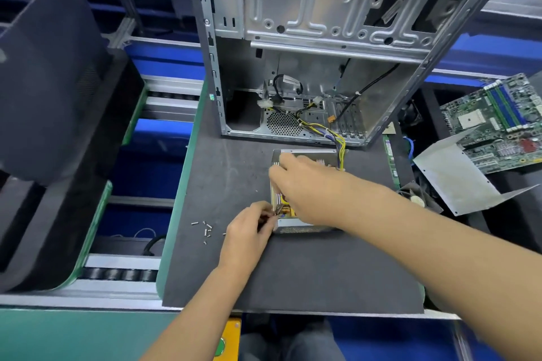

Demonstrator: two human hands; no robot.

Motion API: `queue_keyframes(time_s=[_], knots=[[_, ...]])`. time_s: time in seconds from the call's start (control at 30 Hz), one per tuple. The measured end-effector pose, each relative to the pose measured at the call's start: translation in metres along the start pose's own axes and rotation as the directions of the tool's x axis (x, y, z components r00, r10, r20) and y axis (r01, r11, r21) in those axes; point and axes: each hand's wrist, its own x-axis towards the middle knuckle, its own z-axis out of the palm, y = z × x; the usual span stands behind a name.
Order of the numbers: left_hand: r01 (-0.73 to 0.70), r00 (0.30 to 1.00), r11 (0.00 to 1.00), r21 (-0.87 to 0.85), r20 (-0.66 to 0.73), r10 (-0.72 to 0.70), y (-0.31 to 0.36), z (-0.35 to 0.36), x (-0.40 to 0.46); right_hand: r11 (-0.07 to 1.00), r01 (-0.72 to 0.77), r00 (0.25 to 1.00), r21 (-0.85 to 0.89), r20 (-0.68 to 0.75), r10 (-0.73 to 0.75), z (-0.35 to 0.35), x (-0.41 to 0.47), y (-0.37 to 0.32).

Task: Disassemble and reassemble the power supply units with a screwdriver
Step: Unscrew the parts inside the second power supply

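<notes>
Dark tabletop (293, 272) carries the power supply unit (302, 227), lid off, in front of the computer case (293, 53); I judge disassembly well along, reassembly left. My left hand (246, 239) has its grip narrow, pinching something small at the unit's near corner; my right hand (305, 182) rests over it, grip unclear. Loose screws (206, 230) lie close left; open room nearer me

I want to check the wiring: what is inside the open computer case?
Inside the computer case lie black cables, yellow wire bundles and white connectors. The upper bays are dark.
</notes>
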Motion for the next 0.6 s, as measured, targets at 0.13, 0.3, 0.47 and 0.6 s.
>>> queue_keyframes(time_s=[0.13,0.3,0.47,0.6], knots=[[0.024,0.999,0.999,-0.034,-0.030,-0.025,-0.005,-0.009,-0.005,0.990,0.064,0.998,-0.128,-0.008,-0.065,-0.005,0.004,-0.007],[0.040,0.983,0.999,-0.026,-0.179,-0.044,-0.012,-0.028,-0.011,0.994,-0.035,0.998,0.100,0.057,0.029,-0.004,0.002,-0.004],[0.044,0.955,0.998,0.050,-0.294,-0.027,-0.025,-0.049,-0.008,0.986,0.002,0.999,-0.165,-0.039,-0.009,-0.002,0.002,-0.009],[-0.021,0.982,0.988,0.155,-0.182,0.049,-0.032,-0.051,0.002,0.999,-0.038,0.999,-0.010,-0.006,0.038,-0.003,0.003,-0.005]])
